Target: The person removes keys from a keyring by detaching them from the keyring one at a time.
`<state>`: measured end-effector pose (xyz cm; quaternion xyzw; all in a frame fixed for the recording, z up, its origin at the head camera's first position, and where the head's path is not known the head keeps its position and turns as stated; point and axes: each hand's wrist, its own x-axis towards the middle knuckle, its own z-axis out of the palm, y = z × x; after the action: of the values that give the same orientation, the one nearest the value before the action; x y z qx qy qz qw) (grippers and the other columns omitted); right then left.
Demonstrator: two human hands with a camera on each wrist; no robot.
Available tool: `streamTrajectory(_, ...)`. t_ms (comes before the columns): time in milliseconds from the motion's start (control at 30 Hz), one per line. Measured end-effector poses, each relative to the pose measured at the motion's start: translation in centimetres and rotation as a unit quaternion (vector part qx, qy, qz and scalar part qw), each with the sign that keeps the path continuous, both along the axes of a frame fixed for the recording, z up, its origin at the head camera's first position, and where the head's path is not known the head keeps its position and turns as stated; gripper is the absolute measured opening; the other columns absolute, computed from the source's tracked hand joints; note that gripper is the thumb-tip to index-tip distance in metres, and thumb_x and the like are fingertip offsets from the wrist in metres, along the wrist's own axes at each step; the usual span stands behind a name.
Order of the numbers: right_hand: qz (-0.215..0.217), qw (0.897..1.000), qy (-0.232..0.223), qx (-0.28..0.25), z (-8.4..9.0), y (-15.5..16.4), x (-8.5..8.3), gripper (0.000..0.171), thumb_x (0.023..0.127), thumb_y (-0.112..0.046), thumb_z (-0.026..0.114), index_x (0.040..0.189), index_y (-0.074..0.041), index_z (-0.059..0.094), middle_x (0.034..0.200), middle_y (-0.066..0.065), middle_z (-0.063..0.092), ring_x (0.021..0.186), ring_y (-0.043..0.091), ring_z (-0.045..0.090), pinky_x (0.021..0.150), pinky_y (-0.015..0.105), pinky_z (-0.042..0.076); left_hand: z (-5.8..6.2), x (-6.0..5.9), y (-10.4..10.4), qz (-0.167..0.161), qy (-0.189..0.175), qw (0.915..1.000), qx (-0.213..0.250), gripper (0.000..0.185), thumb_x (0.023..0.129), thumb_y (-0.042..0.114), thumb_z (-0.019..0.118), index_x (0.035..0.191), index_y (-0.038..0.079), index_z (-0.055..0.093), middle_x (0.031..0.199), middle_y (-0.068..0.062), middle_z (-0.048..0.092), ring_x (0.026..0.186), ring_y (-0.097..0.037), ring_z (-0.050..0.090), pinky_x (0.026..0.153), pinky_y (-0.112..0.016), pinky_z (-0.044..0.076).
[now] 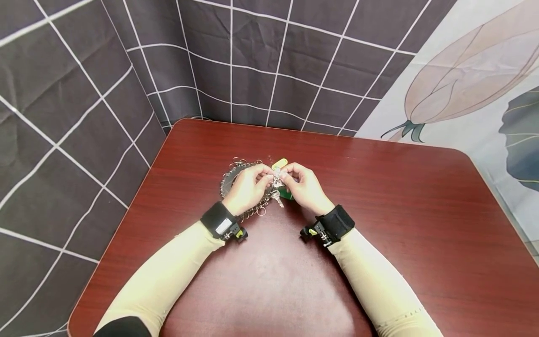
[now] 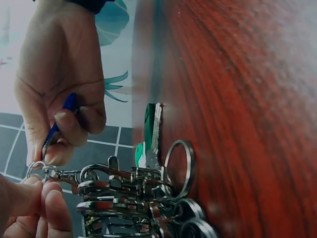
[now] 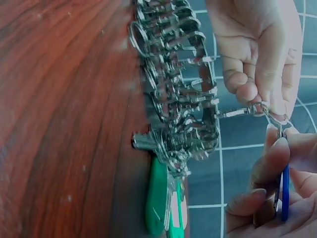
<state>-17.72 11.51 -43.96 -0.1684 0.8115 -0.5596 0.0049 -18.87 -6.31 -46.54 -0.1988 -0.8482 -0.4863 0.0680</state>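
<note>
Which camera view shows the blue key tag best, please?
The right wrist view: the blue key tag stands edge-on, pinched by the right hand. The left wrist view shows only a sliver between fingers. In the head view, hands hide it.

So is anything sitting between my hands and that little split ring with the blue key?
Nothing visible does. The left hand pinches the split ring directly, and the right hand holds the blue key at it.

Head view looks down over the whole tabletop [image 1: 421,224]; both wrist views sit close, sharing the key bunch [image 2: 133,198].
</note>
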Motion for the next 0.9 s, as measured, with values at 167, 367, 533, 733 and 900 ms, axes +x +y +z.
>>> streamTrajectory(167,-0.004,0.999,-0.022,-0.028,-0.1,0.2,-0.2,0.013,0.096,0.0,0.055,0.099,0.011,0.059,0.07,0.004,0.054,0.069,0.052,0.048,0.052,0.02,0.04,0.0,-0.1,0.3,0.003,-0.016,0.9999,-0.003,0.012,0.095,0.009,0.06,0.102,0.004,0.067,0.087,-0.005,0.066,0.078,-0.015,0.063,0.074,-0.029,0.051)
streamTrajectory(367,-0.016,0.999,-0.031,-0.034,-0.3,-0.1,-0.2,0.012,0.096,-0.002,0.055,0.098,0.01,0.058,0.074,0.02,0.055,0.068,0.047,0.05,0.052,0.02,0.04,-0.2,-0.1,0.1,-0.006,-0.025,0.9994,-0.024,0.017,0.095,0.009,0.059,0.11,0.004,0.067,0.094,-0.007,0.067,0.085,-0.018,0.065,0.079,-0.032,0.052)
streamTrajectory(533,-0.018,0.998,-0.043,-0.049,-2.2,0.3,-1.3,0.015,0.097,-0.006,0.055,0.102,0.008,0.059,0.085,0.031,0.056,0.073,0.051,0.05,0.055,0.026,0.044,-0.5,-0.3,0.1,-0.022,-0.038,0.9974,-0.058,0.015,0.093,0.009,0.062,0.106,0.006,0.067,0.094,-0.004,0.065,0.084,-0.015,0.061,0.077,-0.029,0.051)
streamTrajectory(733,-0.024,0.997,-0.053,-0.045,-3.2,0.5,-1.9,0.02,0.096,-0.015,0.06,0.103,0.004,0.062,0.088,0.025,0.061,0.07,0.04,0.056,0.058,0.031,0.049,-0.5,-0.3,0.0,-0.007,-0.044,0.9972,-0.059,0.012,0.093,0.012,0.062,0.103,0.008,0.066,0.089,-0.002,0.065,0.081,-0.015,0.061,0.075,-0.03,0.05)
streamTrajectory(900,-0.025,0.998,-0.054,-0.03,-3.3,0.5,-1.8,0.017,0.094,-0.016,0.063,0.099,0.001,0.064,0.084,0.024,0.063,0.067,0.036,0.057,0.056,0.027,0.048,-0.7,-0.2,0.0,0.012,-0.042,0.9982,-0.042,0.009,0.093,0.011,0.061,0.101,0.008,0.065,0.088,-0.002,0.064,0.082,-0.015,0.062,0.078,-0.03,0.051)
